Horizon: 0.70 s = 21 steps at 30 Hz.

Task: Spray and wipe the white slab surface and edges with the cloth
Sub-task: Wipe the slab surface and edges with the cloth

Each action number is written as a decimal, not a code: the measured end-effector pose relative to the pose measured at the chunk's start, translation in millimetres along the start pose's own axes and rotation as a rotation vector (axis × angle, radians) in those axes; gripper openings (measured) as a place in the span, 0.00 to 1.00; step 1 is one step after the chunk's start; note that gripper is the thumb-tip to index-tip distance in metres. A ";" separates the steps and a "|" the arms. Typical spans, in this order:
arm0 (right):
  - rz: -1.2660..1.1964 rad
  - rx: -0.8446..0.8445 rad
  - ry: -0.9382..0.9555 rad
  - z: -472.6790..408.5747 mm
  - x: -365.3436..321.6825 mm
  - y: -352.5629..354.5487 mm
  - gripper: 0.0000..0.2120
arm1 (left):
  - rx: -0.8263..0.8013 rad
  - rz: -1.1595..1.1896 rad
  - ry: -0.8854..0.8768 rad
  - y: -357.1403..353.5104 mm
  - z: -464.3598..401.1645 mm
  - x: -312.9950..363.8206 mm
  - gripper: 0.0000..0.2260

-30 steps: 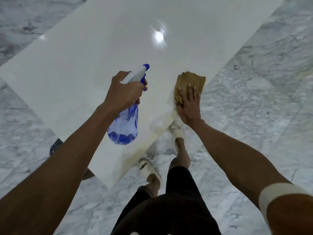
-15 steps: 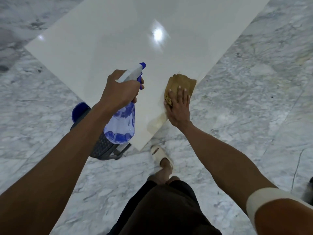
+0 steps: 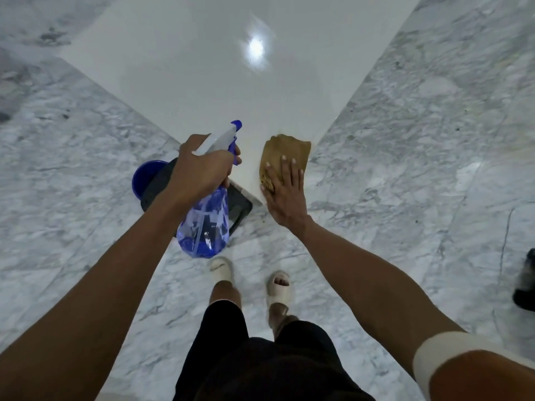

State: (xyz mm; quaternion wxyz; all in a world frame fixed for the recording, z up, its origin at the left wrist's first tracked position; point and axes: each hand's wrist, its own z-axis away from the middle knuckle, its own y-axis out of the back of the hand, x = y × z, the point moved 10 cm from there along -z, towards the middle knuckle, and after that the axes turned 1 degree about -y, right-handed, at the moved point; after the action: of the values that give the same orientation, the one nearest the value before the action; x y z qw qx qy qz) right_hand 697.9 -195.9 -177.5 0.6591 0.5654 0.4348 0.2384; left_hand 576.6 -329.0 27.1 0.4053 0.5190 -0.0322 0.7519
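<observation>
The cloth [image 3: 285,153] has slid to the slab [image 3: 202,82] corner under the flat right hand [image 3: 285,195], while the left hand [image 3: 202,166] grips the bottle [image 3: 204,227], ready to spray.

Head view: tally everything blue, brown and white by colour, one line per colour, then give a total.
Blue: 2 — spray bottle gripped by the left hand; bucket under the slab corner.
Brown: 1 — cloth pressed flat under the right hand.
White: 3 — slab; two sandals.
Total: 6
</observation>
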 end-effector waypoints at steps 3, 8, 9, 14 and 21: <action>-0.021 0.026 -0.027 14.1 -15.0 0.3 0.27 | -0.029 0.003 -0.022 16.5 1.5 -5.8 0.10; -0.031 0.052 -0.053 51.4 -54.7 -5.4 0.27 | -0.136 -0.060 -0.079 39.3 -4.4 -9.5 0.09; -0.028 0.049 -0.068 56.2 -62.6 -7.0 0.27 | -0.150 -0.071 -0.090 43.9 -4.9 -10.1 0.09; -0.097 -0.124 -0.149 79.6 -91.7 -29.0 0.28 | -0.266 -0.150 -0.156 49.4 -2.0 -8.8 0.10; -1.288 -0.269 -0.790 126.1 -133.7 -9.5 0.25 | -0.377 -0.194 -0.220 46.4 9.5 8.4 0.14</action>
State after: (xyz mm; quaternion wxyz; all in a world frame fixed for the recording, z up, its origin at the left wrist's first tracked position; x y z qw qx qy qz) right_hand 734.5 -373.9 -148.3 0.8376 0.1586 0.3777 -0.3615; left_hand 552.8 -359.7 55.5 0.5593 0.5137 -0.1662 0.6290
